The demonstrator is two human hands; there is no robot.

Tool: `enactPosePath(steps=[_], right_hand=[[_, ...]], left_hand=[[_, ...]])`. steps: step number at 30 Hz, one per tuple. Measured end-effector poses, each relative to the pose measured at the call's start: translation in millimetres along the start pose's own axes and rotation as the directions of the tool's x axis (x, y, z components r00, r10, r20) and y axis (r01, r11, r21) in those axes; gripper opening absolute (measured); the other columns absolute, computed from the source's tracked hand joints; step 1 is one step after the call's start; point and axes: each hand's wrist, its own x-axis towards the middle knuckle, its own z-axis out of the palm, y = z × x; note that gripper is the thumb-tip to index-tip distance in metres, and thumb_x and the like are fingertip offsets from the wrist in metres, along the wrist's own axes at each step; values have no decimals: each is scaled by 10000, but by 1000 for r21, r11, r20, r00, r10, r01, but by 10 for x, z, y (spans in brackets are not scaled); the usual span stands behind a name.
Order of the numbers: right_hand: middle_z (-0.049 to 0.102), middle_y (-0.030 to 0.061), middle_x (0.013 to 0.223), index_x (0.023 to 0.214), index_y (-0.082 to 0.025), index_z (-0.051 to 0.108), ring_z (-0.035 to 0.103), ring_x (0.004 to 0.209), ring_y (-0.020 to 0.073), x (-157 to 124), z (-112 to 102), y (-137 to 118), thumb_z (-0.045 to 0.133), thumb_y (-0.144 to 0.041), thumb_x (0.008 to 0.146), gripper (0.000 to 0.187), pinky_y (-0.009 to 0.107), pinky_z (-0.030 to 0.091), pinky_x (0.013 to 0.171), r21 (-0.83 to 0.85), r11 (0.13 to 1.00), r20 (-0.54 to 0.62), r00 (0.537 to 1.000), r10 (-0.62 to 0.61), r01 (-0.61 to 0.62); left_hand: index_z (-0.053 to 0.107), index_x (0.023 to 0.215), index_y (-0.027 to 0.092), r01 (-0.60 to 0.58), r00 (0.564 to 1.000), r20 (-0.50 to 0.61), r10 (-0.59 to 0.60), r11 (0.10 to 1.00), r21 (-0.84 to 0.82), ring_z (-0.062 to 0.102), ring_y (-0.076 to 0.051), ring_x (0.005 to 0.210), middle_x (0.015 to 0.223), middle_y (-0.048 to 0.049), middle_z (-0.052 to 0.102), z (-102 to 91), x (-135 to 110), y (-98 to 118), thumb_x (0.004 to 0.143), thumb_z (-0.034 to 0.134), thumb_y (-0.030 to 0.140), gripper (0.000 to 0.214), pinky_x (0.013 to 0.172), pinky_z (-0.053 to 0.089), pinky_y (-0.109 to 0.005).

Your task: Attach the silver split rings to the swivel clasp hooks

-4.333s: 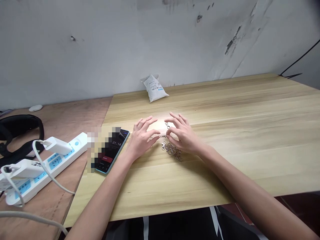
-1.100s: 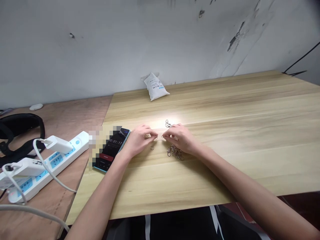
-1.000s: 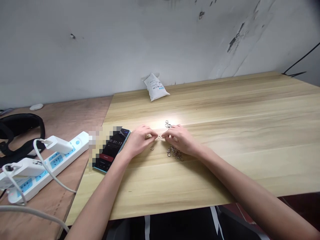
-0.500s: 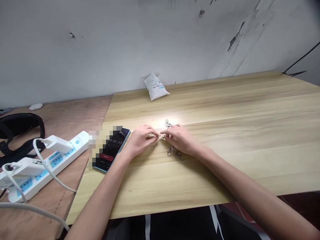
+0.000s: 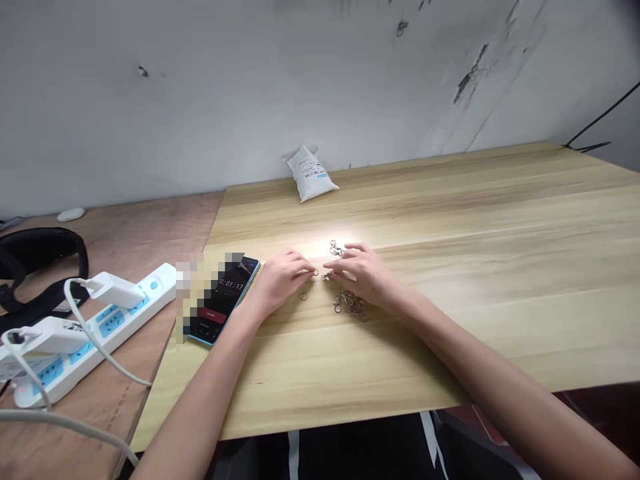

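Between the fingertips of my left hand [image 5: 286, 279] a small metal ring [image 5: 315, 272] is pinched. My right hand [image 5: 367, 275] closes its thumb and forefinger on a small metal clasp [image 5: 326, 276], just right of the ring; the two pieces are apart. A loose split ring [image 5: 303, 296] lies on the table below my left fingers. Under my right palm sits a pile of lobster clasps [image 5: 350, 304], partly shaded by the hand. Beyond my right fingertips are a few more clasps with rings [image 5: 336, 248].
Left of my left forearm lies a phone [image 5: 225, 300] showing a timer. A power strip [image 5: 115, 320] with chargers and cables is on the brown surface at far left, near a black strap [image 5: 45, 267]. A white packet [image 5: 313, 175] rests by the wall.
My hands have drawn slightly apart at the fingertips, and the right fingers have opened out a little. The ring and clasp show more plainly between them. The pile has stayed put.
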Motion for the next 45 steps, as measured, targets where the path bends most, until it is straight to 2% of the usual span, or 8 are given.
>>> enactPosePath(steps=[5, 8, 12, 17, 27, 32, 38, 45], right_hand=[[737, 25, 862, 824, -248, 720, 654, 872, 188, -4, -16, -7, 583, -199, 920, 174, 448, 368, 1069, -58, 997, 16, 999, -52, 52], [706, 69, 1073, 819, -235, 699, 612, 1038, 225, -7, -23, -41, 594, -233, 920, 146, 465, 383, 1048, -111, 991, -4, 998, -70, 69], [585, 120, 1329, 861, -229, 686, 507, 1260, 276, -10, -12, -59, 610, -271, 914, 102, 521, 363, 1067, -114, 993, -87, 996, -4, -6], [475, 114, 1468, 825, -221, 684, 357, 1410, 323, -4, 12, -25, 625, -286, 902, 117, 567, 318, 1104, -100, 994, -135, 990, 36, -50], [522, 96, 1427, 829, -235, 691, 372, 1406, 300, -7, 24, -3, 636, -301, 891, 106, 560, 316, 1115, -69, 992, -164, 982, 96, -109], [544, 114, 1402, 872, -236, 713, 401, 1384, 305, -10, 41, -5, 624, -323, 900, 128, 548, 331, 1098, -62, 991, -172, 979, 108, -121], [548, 118, 1397, 1006, -252, 729, 427, 1362, 299, 3, 33, -111, 663, -388, 872, 202, 544, 318, 1103, -39, 993, -186, 977, 100, -109], [641, 89, 1273, 884, -254, 738, 531, 1241, 271, 44, 76, -212, 616, -322, 914, 143, 504, 370, 1040, -47, 991, -290, 951, 108, -127]], left_hand=[[729, 916, 211, 76, 997, 3, -76, 997, -30, 673, -192, 858, 879, -34, 736, -1, 0, 0, 905, 617, 205, 113, 748, 537, -323], [724, 872, 209, 43, 998, -34, -44, 999, -33, 652, -214, 1015, 953, -38, 744, 0, 4, 1, 893, 633, 195, 94, 862, 543, -363], [725, 800, 225, 2, 997, -80, 0, 1000, 29, 412, -275, 1380, 1316, -55, 626, -26, 10, 19, 873, 670, 243, 93, 1082, 420, -522], [731, 768, 228, -10, 998, -66, 13, 999, 47, 194, -289, 1498, 1534, -41, 409, -61, 21, 55, 873, 672, 266, 125, 1171, 223, -635], [750, 850, 263, 29, 999, -42, -28, 999, 13, 194, -283, 1498, 1532, -32, 412, -85, 21, 88, 883, 661, 250, 97, 1177, 187, -639], [748, 875, 283, 106, 991, -70, -117, 983, -152, 215, -260, 1491, 1520, -6, 427, -108, 26, 127, 857, 696, 267, 57, 1185, 238, -591], [742, 850, 272, 229, 946, -146, -290, 913, -336, 286, -253, 1463, 1461, -5, 497, -61, 47, 184, 823, 731, 272, 29, 1195, 257, -552], [739, 850, 266, 251, 926, -150, -347, 861, -443, 342, -245, 1435, 1422, -18, 532, 10, 77, 269, 818, 732, 250, 37, 1186, 283, -544]])
